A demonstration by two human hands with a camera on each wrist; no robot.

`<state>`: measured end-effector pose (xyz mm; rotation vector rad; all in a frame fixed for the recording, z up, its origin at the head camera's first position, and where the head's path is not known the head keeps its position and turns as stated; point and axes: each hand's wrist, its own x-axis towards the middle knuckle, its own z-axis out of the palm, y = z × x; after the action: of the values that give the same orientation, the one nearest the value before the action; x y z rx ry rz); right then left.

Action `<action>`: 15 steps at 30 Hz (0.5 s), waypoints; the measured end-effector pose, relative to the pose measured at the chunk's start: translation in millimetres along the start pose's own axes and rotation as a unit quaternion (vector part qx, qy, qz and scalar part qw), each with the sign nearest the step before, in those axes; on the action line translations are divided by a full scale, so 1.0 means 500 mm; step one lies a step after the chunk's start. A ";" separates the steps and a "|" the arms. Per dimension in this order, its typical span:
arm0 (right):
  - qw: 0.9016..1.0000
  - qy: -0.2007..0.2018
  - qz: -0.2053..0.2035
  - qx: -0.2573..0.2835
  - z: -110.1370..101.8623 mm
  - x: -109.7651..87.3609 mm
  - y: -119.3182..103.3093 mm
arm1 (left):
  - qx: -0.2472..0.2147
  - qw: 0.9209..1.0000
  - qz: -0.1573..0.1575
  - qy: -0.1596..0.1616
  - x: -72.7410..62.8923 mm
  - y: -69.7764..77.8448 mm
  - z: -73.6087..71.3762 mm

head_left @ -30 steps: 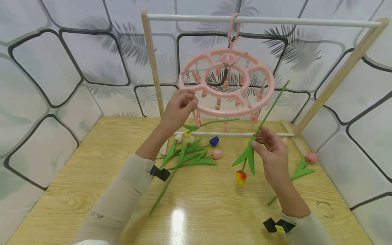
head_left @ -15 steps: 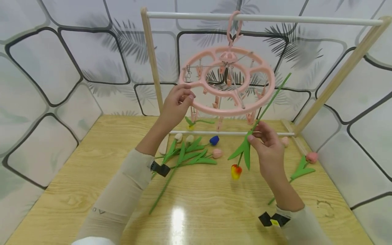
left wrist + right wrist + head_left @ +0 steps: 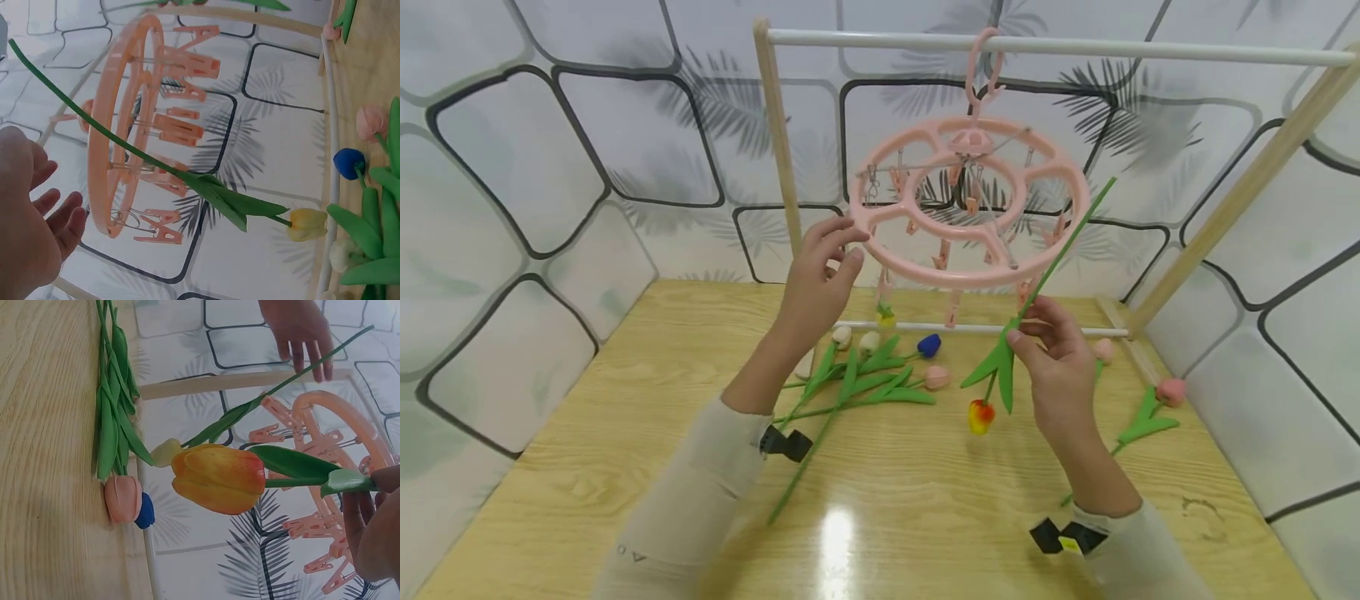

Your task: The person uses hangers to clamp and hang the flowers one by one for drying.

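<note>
In the head view, a round pink clip hanger [image 3: 955, 277] hangs from a white bar [image 3: 880, 40]. My left hand [image 3: 816, 271] is beside its left rim with fingers loosely bent, holding nothing; the left wrist view shows a gap between fingers and rim. A yellow tulip [image 3: 306, 224] hangs head down from a clip [image 3: 162, 181] on the hanger. My right hand [image 3: 1060, 358] pinches a red-and-yellow tulip [image 3: 981, 417] by its stem near the leaves, blossom downward and stem end pointing up past the hanger's right rim. Its blossom fills the middle of the right wrist view.
On the wooden table [image 3: 910, 500], several tulips lie left of centre, among them a blue tulip [image 3: 928, 346] and a pink tulip [image 3: 936, 377]. Another pink tulip [image 3: 1170, 392] lies at the right. A wooden post [image 3: 1247, 192] and a lower white rod [image 3: 917, 327] frame the hanger.
The hanger has turned, and the hanging yellow tulip has swung round with it. My left hand has shifted slightly left, off the rim. The right hand has moved a little left and up with its tulip.
</note>
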<state>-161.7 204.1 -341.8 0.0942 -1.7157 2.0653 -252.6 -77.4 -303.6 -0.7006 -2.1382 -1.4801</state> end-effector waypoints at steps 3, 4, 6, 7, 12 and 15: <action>1.000 -0.001 0.001 0.000 -0.001 -0.002 0.001 | -0.010 0.995 0.041 0.095 -0.050 0.008 0.001; 1.000 0.000 0.000 0.001 -0.002 -0.003 0.001 | -0.016 0.990 0.063 0.125 -0.069 0.008 0.004; 1.000 0.002 -0.004 0.001 -0.003 -0.004 0.000 | -0.023 0.980 0.108 0.168 -0.105 0.008 0.015; 1.000 0.003 -0.005 0.001 -0.003 -0.004 0.000 | -0.028 0.976 0.125 0.175 -0.123 0.007 0.023; 1.000 0.005 -0.011 0.002 -0.006 -0.002 0.001 | -0.041 0.980 0.168 0.093 -0.193 -0.003 0.088; 1.000 0.006 -0.010 0.007 -0.007 -0.002 0.003 | -0.034 0.989 0.145 0.024 -0.215 -0.011 0.132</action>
<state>-160.9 206.8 -344.4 0.1024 -1.6876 2.0602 -177.9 -33.6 -395.4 -0.9452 -1.8657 -1.4007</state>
